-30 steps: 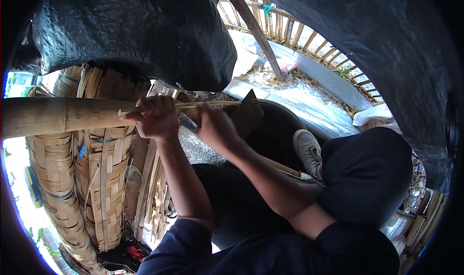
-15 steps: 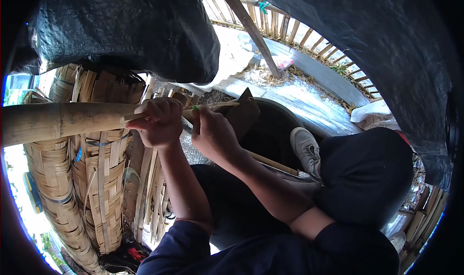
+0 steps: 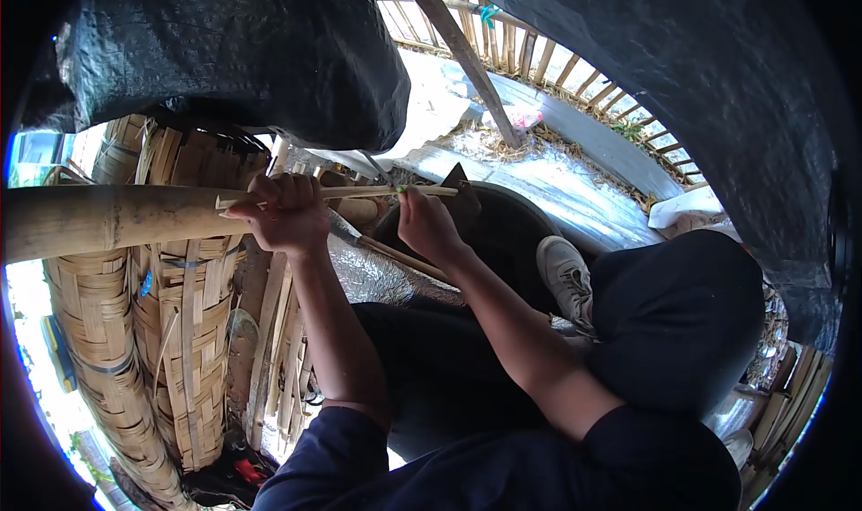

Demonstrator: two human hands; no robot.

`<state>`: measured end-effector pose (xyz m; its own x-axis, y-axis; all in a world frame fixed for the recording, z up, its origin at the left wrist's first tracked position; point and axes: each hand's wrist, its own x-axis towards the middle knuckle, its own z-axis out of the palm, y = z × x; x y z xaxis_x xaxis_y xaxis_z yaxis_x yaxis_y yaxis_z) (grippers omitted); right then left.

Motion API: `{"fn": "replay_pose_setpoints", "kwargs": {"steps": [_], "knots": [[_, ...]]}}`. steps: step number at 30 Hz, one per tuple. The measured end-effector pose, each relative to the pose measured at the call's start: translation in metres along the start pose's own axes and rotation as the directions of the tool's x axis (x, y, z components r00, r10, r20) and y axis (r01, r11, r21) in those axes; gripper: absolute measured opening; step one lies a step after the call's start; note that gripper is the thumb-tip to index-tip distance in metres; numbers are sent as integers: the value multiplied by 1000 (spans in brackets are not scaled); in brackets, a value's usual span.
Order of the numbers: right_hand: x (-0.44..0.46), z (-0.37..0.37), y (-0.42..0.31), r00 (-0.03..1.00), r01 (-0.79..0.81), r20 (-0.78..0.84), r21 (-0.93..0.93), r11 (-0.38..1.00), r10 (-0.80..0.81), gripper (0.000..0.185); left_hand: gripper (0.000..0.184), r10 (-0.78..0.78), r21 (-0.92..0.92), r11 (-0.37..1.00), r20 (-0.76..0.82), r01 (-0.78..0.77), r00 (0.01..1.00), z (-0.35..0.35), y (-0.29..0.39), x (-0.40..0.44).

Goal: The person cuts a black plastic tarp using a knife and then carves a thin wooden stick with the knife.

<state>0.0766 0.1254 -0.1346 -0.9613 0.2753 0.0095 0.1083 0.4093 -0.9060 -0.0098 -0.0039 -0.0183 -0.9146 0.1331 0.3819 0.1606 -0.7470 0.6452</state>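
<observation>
A thin pale bamboo strip (image 3: 359, 191) runs sideways between my two hands. My left hand (image 3: 289, 215) is closed around its left part, and a short end pokes out past the thumb. That fist is up against the right end of a thick bamboo pole (image 3: 117, 216), whose exact contact with it is hidden. My right hand (image 3: 427, 225) pinches the strip farther right, near a small green spot, with the strip's tip showing beyond the fingers. Behind that tip stands a dark pointed flat piece (image 3: 460, 186) at the rim of a dark round tub (image 3: 525, 207).
Tall woven bamboo baskets (image 3: 193, 331) stand at left. Black plastic sheeting (image 3: 242, 53) hangs overhead. A slanted wooden post (image 3: 467, 57) and a slatted bamboo fence (image 3: 539, 57) are at the back. A slim rod (image 3: 404, 258) lies below my hands, near my shoe (image 3: 566, 277).
My right hand has slid right, away from the left, baring more of the strip between them. My left hand has shifted slightly left and up, still gripping.
</observation>
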Motion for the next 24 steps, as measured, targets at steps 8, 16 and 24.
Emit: {"fn": "replay_pose_setpoints", "kwargs": {"steps": [8, 16, 24], "knots": [[-15, -10, -53, 998, 32, -53, 92, 995, -27, 8, 62, -80, -38, 996, 138, 86, 987, 8, -2, 2], [-15, -21, -83, 997, 69, 44, -11, 998, -68, 11, 63, -86, -100, 990, 104, 97, 991, 7, -3, 3], [-3, -7, -19, 998, -52, 17, -149, 987, 55, 9, 62, -60, -10, 998, 115, 62, 992, 2, 0, 4]]}}
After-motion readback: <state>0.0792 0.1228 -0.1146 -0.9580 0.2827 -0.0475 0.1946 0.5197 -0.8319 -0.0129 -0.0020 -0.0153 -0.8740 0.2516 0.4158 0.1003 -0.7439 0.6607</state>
